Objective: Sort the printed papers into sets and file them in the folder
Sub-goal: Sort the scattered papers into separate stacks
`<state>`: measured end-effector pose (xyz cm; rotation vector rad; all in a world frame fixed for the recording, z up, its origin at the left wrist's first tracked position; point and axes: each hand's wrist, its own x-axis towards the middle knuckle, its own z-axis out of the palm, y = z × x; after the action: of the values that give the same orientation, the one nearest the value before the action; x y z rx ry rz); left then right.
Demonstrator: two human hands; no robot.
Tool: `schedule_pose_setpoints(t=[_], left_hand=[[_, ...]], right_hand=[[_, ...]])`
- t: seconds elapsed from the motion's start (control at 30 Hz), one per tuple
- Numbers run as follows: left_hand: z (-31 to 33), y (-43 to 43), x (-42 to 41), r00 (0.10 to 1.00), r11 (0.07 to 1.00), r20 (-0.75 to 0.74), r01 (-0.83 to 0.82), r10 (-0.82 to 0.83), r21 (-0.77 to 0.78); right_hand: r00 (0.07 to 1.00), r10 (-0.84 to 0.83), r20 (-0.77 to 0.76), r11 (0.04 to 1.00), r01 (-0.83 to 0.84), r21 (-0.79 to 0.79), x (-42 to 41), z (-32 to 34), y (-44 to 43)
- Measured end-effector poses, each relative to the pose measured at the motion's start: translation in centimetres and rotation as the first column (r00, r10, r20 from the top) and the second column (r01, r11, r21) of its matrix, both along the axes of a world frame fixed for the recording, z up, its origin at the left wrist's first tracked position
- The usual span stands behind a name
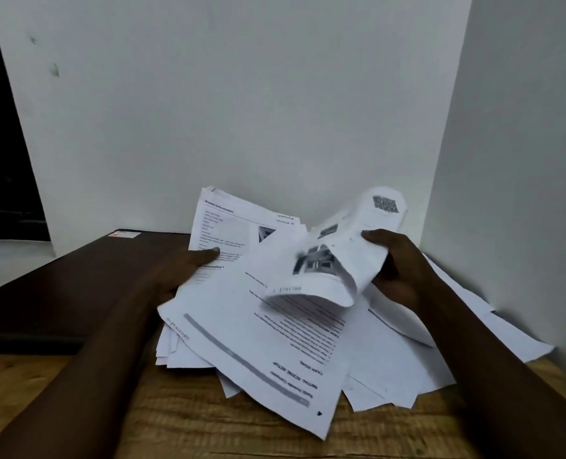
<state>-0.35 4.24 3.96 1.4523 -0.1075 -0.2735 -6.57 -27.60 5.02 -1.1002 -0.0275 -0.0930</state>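
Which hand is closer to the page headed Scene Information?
Left. The left hand holds the Scene Information page, thumb on its face. The right hand is off to its right, gripping a curled bundle of sheets.

A wooden table (76,409) sits in a corner between white walls (241,94). A dark window (3,160) is at left.

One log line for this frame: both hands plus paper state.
phase: sorting | left hand: holds Scene Information sheet | right hand: grips curled bundle | loose pile: on table
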Motion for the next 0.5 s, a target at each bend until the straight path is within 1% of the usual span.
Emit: schedule_pose_setpoints(t=[0.03, 0.07, 0.13, 0.2, 0.27, 0.3, 0.37, 0.4, 0.43, 0.5], left_hand=[[-0.2, -0.1, -0.2, 0.999, 0.999, 0.001, 0.050, -0.050, 0.016], [-0.4, -0.1, -0.6, 0.995, 0.995, -0.042, 0.096, -0.096, -0.004], [-0.4, -0.1, -0.8, 0.983, 0.983, -0.057, 0.175, -0.172, 0.054], [-0.5, -0.4, -0.7, 0.986, 0.976, -0.015, 0.165, -0.164, 0.140], [-0.4, -0.6, -0.9, 0.988, 0.979, -0.015, 0.155, -0.154, 0.133], [-0.5, -0.6, -0.9, 0.987, 0.981, -0.038, 0.157, -0.153, 0.114], [-0.8, -0.4, -0.4, 0.990, 0.987, -0.054, 0.137, -0.132, 0.090], [-1.0, -0.2, -0.2, 0.993, 0.990, -0.055, 0.113, -0.108, 0.086], [-1.0, -0.1, 0.0, 0.994, 0.991, -0.053, 0.103, -0.098, 0.089], [-1.2, 0.0, 0.3, 0.995, 0.993, -0.043, 0.088, -0.085, 0.082]], right_hand=[[0.997, 0.071, -0.008, 0.997, -0.071, -0.037, -0.4, 0.2, 0.3], [0.990, 0.135, -0.030, 0.986, -0.137, -0.097, -0.7, 0.4, 0.4], [0.969, 0.236, -0.079, 0.941, -0.247, -0.230, -1.3, 0.7, 0.1], [0.959, 0.256, -0.119, 0.887, -0.282, -0.366, -1.3, 0.7, -0.7], [0.983, 0.125, -0.134, 0.860, -0.175, -0.479, -0.6, 0.3, -1.8], [0.993, 0.013, -0.114, 0.856, -0.070, -0.513, -0.2, 0.0, -2.5], [0.981, -0.179, -0.077, 0.837, 0.111, -0.537, 0.9, -0.7, -3.8], [0.968, -0.239, -0.077, 0.818, 0.158, -0.553, 1.1, -1.0, -4.3], [0.951, -0.298, -0.080, 0.782, 0.195, -0.593, 1.2, -1.2, -4.8], [0.924, -0.377, -0.066, 0.674, 0.225, -0.703, 1.5, -1.6, -5.9]])
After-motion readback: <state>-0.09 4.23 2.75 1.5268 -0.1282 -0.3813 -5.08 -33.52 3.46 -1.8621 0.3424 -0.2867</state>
